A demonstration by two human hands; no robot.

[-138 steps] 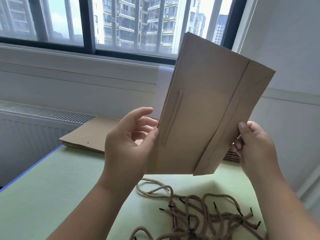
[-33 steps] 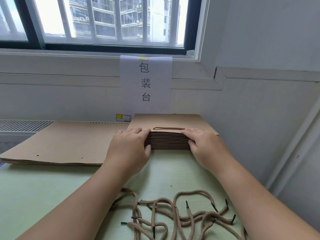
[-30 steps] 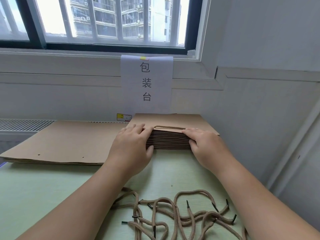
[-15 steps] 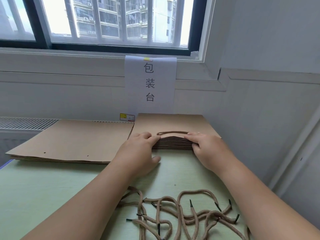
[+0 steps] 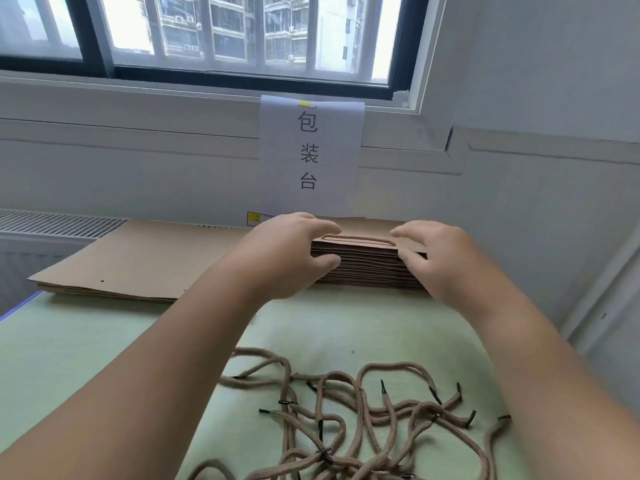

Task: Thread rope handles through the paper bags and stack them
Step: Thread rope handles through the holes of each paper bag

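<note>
While both forearms reach fwd over the green bench (image 5: 69,358), the L hand (image 5: 284,252) clasps the left end of the stack of bags (image 5: 367,268), fingers curved over the top and thumb against the near edge. R hand (image 5: 443,261) does the same at the right end, thumb on the near edge; fingers arch over the top, but blur hides whether the tips touch the paper. The stack sits at the back of the bench, by the wall, under a white paper sign (image 5: 311,154) w/ black characters. A rope handle (image 5: 360,240) lies flat on the top bag, between the two hands. Just left of the stack is a lower pile of flat brown bags (image 5: 138,258) w/ small holes showing near its front edge. Loose ropes (image 5: 349,407) w/ dark tips lie tangled on the near part of the bench, between the forearms. Window (image 5: 242,29) above, vent grille (image 5: 52,223) far left.
</note>
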